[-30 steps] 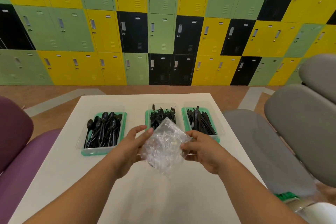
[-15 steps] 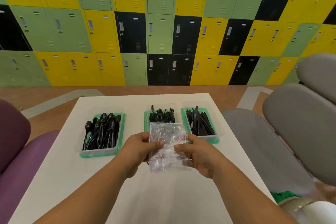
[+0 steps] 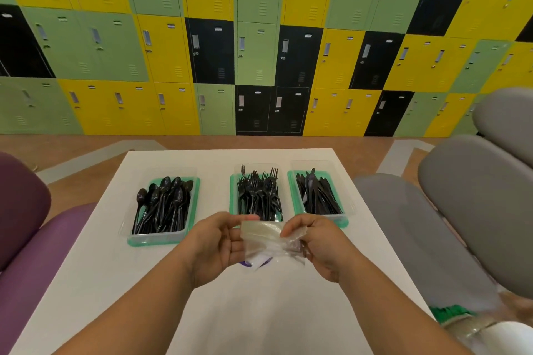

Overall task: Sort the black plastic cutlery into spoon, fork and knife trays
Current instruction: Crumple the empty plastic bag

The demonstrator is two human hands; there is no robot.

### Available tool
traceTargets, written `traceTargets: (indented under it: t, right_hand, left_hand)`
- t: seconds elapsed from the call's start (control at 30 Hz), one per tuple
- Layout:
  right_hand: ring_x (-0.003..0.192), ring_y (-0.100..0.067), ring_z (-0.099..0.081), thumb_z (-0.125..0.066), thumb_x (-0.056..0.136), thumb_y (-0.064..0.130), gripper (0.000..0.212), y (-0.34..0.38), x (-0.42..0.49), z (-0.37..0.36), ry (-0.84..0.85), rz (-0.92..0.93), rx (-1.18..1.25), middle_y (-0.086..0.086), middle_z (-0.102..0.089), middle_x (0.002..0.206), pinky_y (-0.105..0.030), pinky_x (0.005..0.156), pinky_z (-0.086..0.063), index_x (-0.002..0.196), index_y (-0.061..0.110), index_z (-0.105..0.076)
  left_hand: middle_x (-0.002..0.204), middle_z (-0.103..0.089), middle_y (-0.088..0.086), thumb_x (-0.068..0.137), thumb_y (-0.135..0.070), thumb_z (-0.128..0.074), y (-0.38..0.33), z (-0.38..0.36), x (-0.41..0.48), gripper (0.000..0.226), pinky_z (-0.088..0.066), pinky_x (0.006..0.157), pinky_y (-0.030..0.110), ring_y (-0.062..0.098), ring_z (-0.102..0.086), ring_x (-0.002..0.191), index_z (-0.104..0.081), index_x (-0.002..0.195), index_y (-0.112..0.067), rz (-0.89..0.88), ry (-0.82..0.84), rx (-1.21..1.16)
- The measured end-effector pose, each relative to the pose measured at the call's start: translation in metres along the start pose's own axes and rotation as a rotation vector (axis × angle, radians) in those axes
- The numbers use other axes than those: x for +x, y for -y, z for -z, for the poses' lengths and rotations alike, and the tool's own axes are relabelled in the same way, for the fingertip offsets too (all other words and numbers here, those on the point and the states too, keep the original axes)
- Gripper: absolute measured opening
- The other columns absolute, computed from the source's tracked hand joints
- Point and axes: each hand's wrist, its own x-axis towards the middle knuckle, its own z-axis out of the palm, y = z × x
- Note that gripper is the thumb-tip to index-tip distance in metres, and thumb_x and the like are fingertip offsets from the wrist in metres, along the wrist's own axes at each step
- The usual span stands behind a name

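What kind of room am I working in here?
Probably a locker or break room: a wall of yellow, green and black metal lockers, grey padded seating, and a white square table.

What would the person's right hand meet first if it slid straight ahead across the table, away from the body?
Probably the near rim of the knife tray, just beyond the right hand, which pinches a clear plastic bag. Depth is unclear.
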Motion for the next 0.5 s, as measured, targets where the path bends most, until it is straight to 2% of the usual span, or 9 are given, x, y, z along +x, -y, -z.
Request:
traceTargets:
  t: [0.07, 0.1, 0.17, 0.27, 0.33, 0.37, 0.43, 0.5]
  right_hand:
    - [0.067, -0.02, -0.06, -0.038, 0.076, -0.026, 0.046, -0.001, -0.002, -0.001, -0.013, 0.025, -0.059, -0.005, -0.068, 0.072, -0.022, 0.054, -0.05, 0.061, 0.008, -0.066]
    - [0.066, -0.018, -0.06, -0.037, 0.075, -0.026, 0.047, -0.002, -0.003, -0.003, -0.023, 0.037, -0.083, -0.004, -0.068, 0.069, -0.022, 0.055, -0.05, 0.062, 0.008, -0.067]
    - [0.067, -0.018, -0.061, -0.036, 0.074, -0.026, 0.049, -0.003, -0.007, -0.007, -0.046, 0.047, -0.116, -0.003, -0.069, 0.07, -0.021, 0.056, -0.05, 0.062, 0.008, -0.068]
    - [0.079, -0.024, -0.062, -0.036, 0.078, -0.02, 0.046, -0.005, -0.014, -0.01, -0.065, 0.023, -0.072, -0.008, -0.069, 0.09, -0.025, 0.061, -0.053, 0.077, 0.009, -0.072]
    - [0.086, -0.028, -0.063, -0.044, 0.086, -0.004, 0.032, -0.008, -0.021, -0.01, -0.082, -0.047, 0.071, -0.012, -0.067, 0.103, -0.035, 0.07, -0.055, 0.101, 0.01, -0.069]
    - [0.087, -0.028, -0.063, -0.047, 0.091, 0.011, 0.027, -0.012, -0.025, -0.008, -0.078, -0.087, 0.151, -0.013, -0.067, 0.104, -0.038, 0.072, -0.053, 0.109, 0.012, -0.067]
    - [0.086, -0.026, -0.065, -0.049, 0.094, 0.038, 0.034, -0.022, -0.033, -0.005, -0.084, -0.151, 0.211, -0.012, -0.068, 0.103, -0.038, 0.071, -0.053, 0.115, 0.015, -0.065]
    - [0.084, -0.023, -0.067, -0.059, 0.09, 0.037, 0.034, -0.035, -0.042, -0.001, -0.122, -0.151, 0.128, -0.014, -0.068, 0.107, -0.034, 0.07, -0.053, 0.114, 0.012, -0.064]
  left_hand:
    - [0.103, -0.07, 0.024, 0.094, -0.04, -0.049, 0.0, 0.0, -0.002, 0.048, -0.061, 0.073, 0.035, 0.03, -0.071, 0.079, -0.068, 0.106, 0.002, 0.08, 0.023, 0.08]
    - [0.101, -0.071, 0.023, 0.088, -0.039, -0.059, 0.001, 0.0, -0.003, 0.047, -0.061, 0.067, 0.032, 0.029, -0.071, 0.077, -0.067, 0.106, 0.003, 0.094, 0.015, 0.132]
    - [0.094, -0.071, 0.021, 0.08, -0.023, -0.071, 0.002, 0.002, -0.005, 0.042, -0.059, 0.058, 0.025, 0.025, -0.071, 0.073, -0.064, 0.11, 0.007, 0.08, 0.016, 0.206]
    - [0.08, -0.072, 0.014, 0.081, -0.004, -0.071, 0.004, 0.007, -0.003, 0.024, -0.056, 0.054, 0.022, 0.02, -0.07, 0.066, -0.065, 0.101, 0.006, 0.006, -0.015, 0.283]
    - [0.076, -0.07, 0.012, 0.079, -0.001, -0.071, 0.004, 0.01, -0.002, 0.016, -0.055, 0.055, 0.023, 0.02, -0.069, 0.063, -0.065, 0.093, 0.004, -0.055, -0.046, 0.338]
    - [0.078, -0.069, 0.013, 0.079, -0.001, -0.072, 0.005, 0.011, 0.0, 0.017, -0.055, 0.055, 0.023, 0.02, -0.068, 0.064, -0.065, 0.093, 0.003, -0.085, -0.056, 0.37]
    - [0.08, -0.069, 0.012, 0.078, -0.002, -0.073, 0.01, 0.011, 0.001, 0.019, -0.053, 0.056, 0.024, 0.019, -0.068, 0.063, -0.065, 0.095, 0.002, -0.126, -0.057, 0.44]
    - [0.081, -0.069, 0.013, 0.078, -0.002, -0.073, 0.018, 0.008, 0.004, 0.019, -0.053, 0.055, 0.024, 0.018, -0.068, 0.061, -0.065, 0.095, 0.002, -0.142, -0.034, 0.504]
